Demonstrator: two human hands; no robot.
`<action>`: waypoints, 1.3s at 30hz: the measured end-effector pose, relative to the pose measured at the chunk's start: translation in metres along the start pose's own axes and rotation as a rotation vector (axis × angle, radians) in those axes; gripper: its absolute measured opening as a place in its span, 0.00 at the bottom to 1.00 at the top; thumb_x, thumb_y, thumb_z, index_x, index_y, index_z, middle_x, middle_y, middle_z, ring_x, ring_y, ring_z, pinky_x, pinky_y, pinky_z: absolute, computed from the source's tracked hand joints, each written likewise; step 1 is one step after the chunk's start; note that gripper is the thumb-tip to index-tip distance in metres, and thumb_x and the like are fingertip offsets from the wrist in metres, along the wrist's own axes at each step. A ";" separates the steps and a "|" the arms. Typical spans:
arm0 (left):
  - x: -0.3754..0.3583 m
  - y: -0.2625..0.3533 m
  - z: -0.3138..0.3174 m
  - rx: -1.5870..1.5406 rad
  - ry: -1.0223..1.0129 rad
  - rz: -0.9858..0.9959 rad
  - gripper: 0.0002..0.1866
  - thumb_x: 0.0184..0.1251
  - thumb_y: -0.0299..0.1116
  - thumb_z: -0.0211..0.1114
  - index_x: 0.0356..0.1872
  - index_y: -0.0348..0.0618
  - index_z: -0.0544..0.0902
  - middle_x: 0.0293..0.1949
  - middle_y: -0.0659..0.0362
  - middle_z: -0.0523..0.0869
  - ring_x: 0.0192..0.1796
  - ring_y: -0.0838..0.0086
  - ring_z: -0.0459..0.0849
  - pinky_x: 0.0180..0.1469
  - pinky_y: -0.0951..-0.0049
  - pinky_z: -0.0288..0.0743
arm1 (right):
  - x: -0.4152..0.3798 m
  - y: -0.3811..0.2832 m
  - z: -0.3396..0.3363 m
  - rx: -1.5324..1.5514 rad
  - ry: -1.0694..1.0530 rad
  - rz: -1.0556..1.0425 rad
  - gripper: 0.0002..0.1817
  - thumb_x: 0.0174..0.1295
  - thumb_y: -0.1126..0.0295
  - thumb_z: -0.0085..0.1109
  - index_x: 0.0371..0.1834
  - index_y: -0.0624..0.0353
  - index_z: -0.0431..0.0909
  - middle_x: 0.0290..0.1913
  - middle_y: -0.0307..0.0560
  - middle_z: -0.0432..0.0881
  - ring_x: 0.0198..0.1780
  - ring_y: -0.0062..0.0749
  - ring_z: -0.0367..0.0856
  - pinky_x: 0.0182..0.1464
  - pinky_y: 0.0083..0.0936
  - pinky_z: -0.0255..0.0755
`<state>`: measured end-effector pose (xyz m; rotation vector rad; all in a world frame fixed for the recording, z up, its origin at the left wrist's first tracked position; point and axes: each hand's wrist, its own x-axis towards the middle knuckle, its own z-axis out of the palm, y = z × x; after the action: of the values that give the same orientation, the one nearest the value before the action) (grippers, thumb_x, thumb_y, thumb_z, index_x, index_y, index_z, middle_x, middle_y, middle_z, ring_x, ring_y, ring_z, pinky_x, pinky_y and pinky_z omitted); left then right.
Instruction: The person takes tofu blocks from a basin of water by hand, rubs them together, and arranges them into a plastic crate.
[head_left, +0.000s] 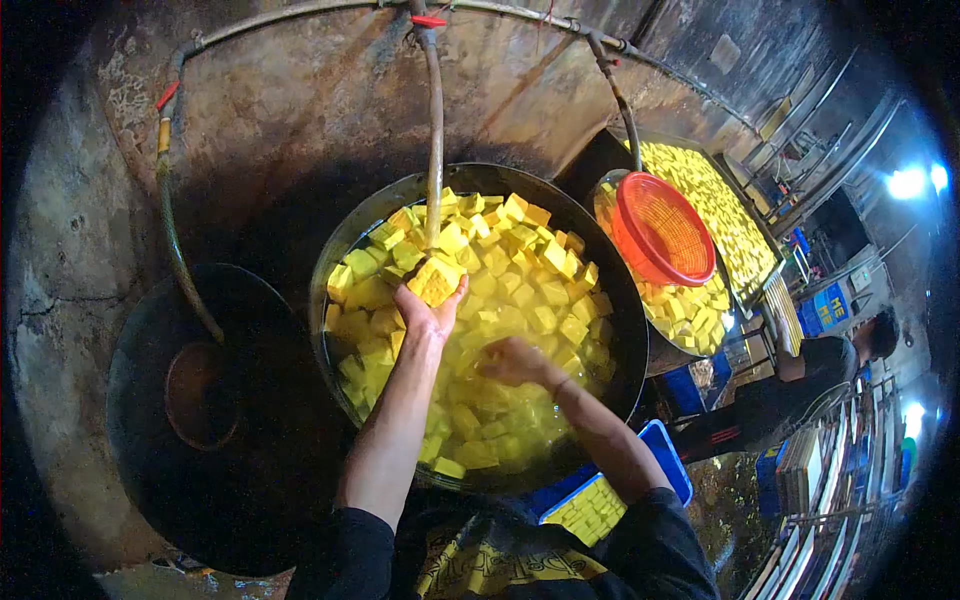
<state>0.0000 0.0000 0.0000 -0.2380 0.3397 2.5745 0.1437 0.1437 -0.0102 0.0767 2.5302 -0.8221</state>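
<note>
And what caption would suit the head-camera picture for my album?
Left hand holding a yellow block above a large, round, dark vat of yellow cubes in cloudy yellowish liquid, right hand nearby.

Clear gap between left hand (pixel 430 306) and right hand (pixel 515 361), above the yellow cubes (pixel 543 319). Hose (pixel 435 130) hangs just beyond left hand, blocking straight forward. Vat wall (pixel 627 330) boxes in the sides.

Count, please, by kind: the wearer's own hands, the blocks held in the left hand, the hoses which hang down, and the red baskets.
2 hands: left hand, right hand
1 yellow block, held in the left hand
3 hoses: left hose, middle hose, right hose
1 red basket
Total: 7
</note>
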 end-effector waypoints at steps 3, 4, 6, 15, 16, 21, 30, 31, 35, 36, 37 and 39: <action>-0.018 0.006 0.020 -0.047 0.090 -0.053 0.23 0.63 0.53 0.43 0.44 0.48 0.77 0.45 0.52 0.80 0.49 0.57 0.75 0.50 0.49 0.68 | -0.039 -0.034 -0.023 0.816 0.228 0.066 0.16 0.57 0.60 0.60 0.38 0.62 0.80 0.32 0.43 0.80 0.34 0.22 0.77 0.33 0.21 0.70; -0.022 -0.002 0.022 -0.068 0.084 -0.087 0.23 0.63 0.53 0.42 0.44 0.47 0.77 0.45 0.53 0.80 0.48 0.58 0.75 0.49 0.49 0.68 | -0.050 -0.037 -0.039 0.793 0.243 0.016 0.15 0.57 0.62 0.60 0.39 0.64 0.80 0.32 0.43 0.80 0.35 0.22 0.77 0.34 0.20 0.69; -0.018 -0.015 0.015 -0.027 0.090 -0.148 0.23 0.63 0.53 0.44 0.43 0.47 0.77 0.45 0.57 0.80 0.49 0.60 0.76 0.48 0.48 0.70 | -0.073 -0.060 -0.067 0.748 0.205 -0.018 0.17 0.56 0.63 0.61 0.42 0.66 0.79 0.37 0.45 0.82 0.39 0.22 0.77 0.40 0.19 0.70; -0.049 -0.067 0.038 0.046 0.040 -0.420 0.15 0.58 0.45 0.49 0.36 0.46 0.78 0.36 0.58 0.82 0.39 0.67 0.80 0.44 0.61 0.73 | -0.079 -0.090 -0.083 0.242 0.621 -0.025 0.19 0.50 0.60 0.68 0.37 0.64 0.80 0.26 0.48 0.80 0.30 0.24 0.77 0.34 0.26 0.72; -0.054 -0.070 0.042 0.049 0.032 -0.446 0.15 0.58 0.46 0.49 0.35 0.48 0.78 0.35 0.60 0.81 0.38 0.67 0.80 0.45 0.62 0.72 | -0.085 -0.088 -0.082 0.438 0.637 0.000 0.20 0.50 0.61 0.68 0.40 0.64 0.79 0.30 0.48 0.81 0.30 0.25 0.77 0.34 0.26 0.72; -0.061 -0.109 0.038 0.052 -0.006 -0.446 0.16 0.57 0.50 0.49 0.32 0.51 0.77 0.32 0.63 0.80 0.38 0.68 0.79 0.47 0.64 0.70 | -0.121 -0.104 -0.083 0.534 0.748 -0.188 0.24 0.56 0.60 0.66 0.50 0.63 0.71 0.37 0.41 0.77 0.39 0.28 0.77 0.39 0.26 0.71; -0.156 -0.237 0.112 0.413 -0.288 -0.607 0.26 0.69 0.54 0.46 0.52 0.42 0.72 0.47 0.52 0.78 0.51 0.66 0.77 0.56 0.67 0.69 | -0.272 -0.050 -0.070 0.988 0.669 -0.067 0.50 0.47 0.52 0.65 0.71 0.62 0.51 0.64 0.50 0.64 0.64 0.34 0.65 0.65 0.29 0.59; -0.176 -0.256 0.111 0.570 -0.355 -0.560 0.28 0.69 0.54 0.46 0.55 0.39 0.71 0.52 0.48 0.75 0.55 0.61 0.75 0.59 0.65 0.66 | -0.302 -0.043 -0.056 1.082 0.670 -0.067 0.48 0.48 0.54 0.64 0.70 0.61 0.51 0.61 0.48 0.67 0.60 0.32 0.69 0.62 0.27 0.62; -0.260 -0.328 0.085 1.242 -0.567 -0.542 0.40 0.65 0.62 0.45 0.65 0.36 0.62 0.65 0.40 0.61 0.68 0.51 0.57 0.68 0.56 0.50 | -0.385 0.010 0.043 1.340 1.074 -0.030 0.43 0.47 0.59 0.59 0.68 0.61 0.55 0.59 0.47 0.71 0.58 0.34 0.72 0.61 0.28 0.65; -0.276 -0.343 0.074 1.413 -0.572 -0.580 0.43 0.63 0.65 0.45 0.67 0.37 0.60 0.68 0.38 0.56 0.71 0.49 0.52 0.70 0.54 0.45 | -0.393 0.033 0.076 1.496 1.130 -0.030 0.41 0.48 0.59 0.59 0.67 0.61 0.57 0.60 0.49 0.71 0.59 0.36 0.72 0.62 0.31 0.64; -0.290 -0.358 0.056 1.662 -0.440 -0.621 0.47 0.60 0.69 0.45 0.68 0.38 0.57 0.69 0.39 0.52 0.73 0.51 0.47 0.71 0.54 0.41 | -0.396 0.058 0.114 1.653 1.184 -0.033 0.39 0.48 0.60 0.58 0.66 0.61 0.59 0.60 0.50 0.71 0.59 0.39 0.72 0.63 0.33 0.64; -0.298 -0.359 0.052 1.767 -0.469 -0.607 0.47 0.60 0.67 0.49 0.68 0.36 0.57 0.69 0.39 0.51 0.73 0.51 0.48 0.71 0.56 0.43 | -0.382 0.106 0.191 2.060 1.259 0.069 0.34 0.52 0.59 0.57 0.63 0.62 0.62 0.59 0.54 0.72 0.58 0.44 0.73 0.65 0.39 0.63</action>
<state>0.4346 0.1694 0.0495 0.7445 1.7335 0.9686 0.5833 0.1565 -0.0284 1.5703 0.8647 -3.4868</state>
